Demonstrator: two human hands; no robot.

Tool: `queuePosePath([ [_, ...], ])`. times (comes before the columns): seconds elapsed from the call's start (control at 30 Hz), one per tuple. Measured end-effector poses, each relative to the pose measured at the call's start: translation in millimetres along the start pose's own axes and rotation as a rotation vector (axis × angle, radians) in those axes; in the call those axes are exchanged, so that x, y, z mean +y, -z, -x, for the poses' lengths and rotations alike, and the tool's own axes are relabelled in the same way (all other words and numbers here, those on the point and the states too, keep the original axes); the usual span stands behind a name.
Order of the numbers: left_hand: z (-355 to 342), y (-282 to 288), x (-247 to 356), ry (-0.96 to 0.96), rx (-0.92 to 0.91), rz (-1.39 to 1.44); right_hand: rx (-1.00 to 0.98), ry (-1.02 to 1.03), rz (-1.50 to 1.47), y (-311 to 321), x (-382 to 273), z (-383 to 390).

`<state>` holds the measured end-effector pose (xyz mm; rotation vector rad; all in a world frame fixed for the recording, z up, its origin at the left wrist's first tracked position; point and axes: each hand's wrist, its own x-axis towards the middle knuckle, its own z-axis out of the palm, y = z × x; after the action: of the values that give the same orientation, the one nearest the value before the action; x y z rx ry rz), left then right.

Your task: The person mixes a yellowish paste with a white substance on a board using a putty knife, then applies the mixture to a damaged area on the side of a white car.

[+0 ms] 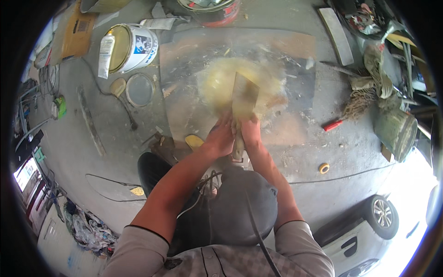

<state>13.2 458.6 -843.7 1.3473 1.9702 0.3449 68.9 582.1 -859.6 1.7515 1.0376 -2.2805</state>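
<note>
My left hand [220, 134] and my right hand [250, 130] are closed around either side of a dusty, flat-bladed tool [245, 92], whose broad end points away from me and whose narrow end [238, 147] comes down between my wrists. Some fingers are hidden by it and by haze. Beneath lies a worn grey-brown sheet [180, 69] on the floor, with a hazy yellow powdery patch [214, 78] around the blade. A yellow pad [194, 141] sits left of my left hand. A grey rounded thing [244, 207] with cords fills the space between my forearms.
A white pail [140, 48], round lid [140, 90] and red bucket [217, 14] stand around the sheet. Right are a board [336, 37], red-handled tool [332, 125], tape roll [324, 168], dusty bin [394, 129] and parked car [350, 244]. Cables cross the floor; clutter [85, 221] lies left.
</note>
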Motion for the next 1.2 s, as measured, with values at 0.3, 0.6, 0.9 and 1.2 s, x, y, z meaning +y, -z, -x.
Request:
queuePosePath([
  [0.3, 7, 11, -13, -0.072, -0.145, -0.076, 0.029, 0.111, 0.196, -20, -21, 2],
  [0.6, 0, 28, -9, 0.132, -0.197, 0.422, -0.131, 0.124, -0.155, -30, -15, -47],
  [0.9, 0, 20, -6, 0.107, -0.050, 0.055, 0.084, 0.125, -0.266, -48, -37, -54],
  [1.2, 5, 18, 2, 0.081, -0.061, 0.025, 0.130, 0.195, -0.252, -54, -61, -38],
])
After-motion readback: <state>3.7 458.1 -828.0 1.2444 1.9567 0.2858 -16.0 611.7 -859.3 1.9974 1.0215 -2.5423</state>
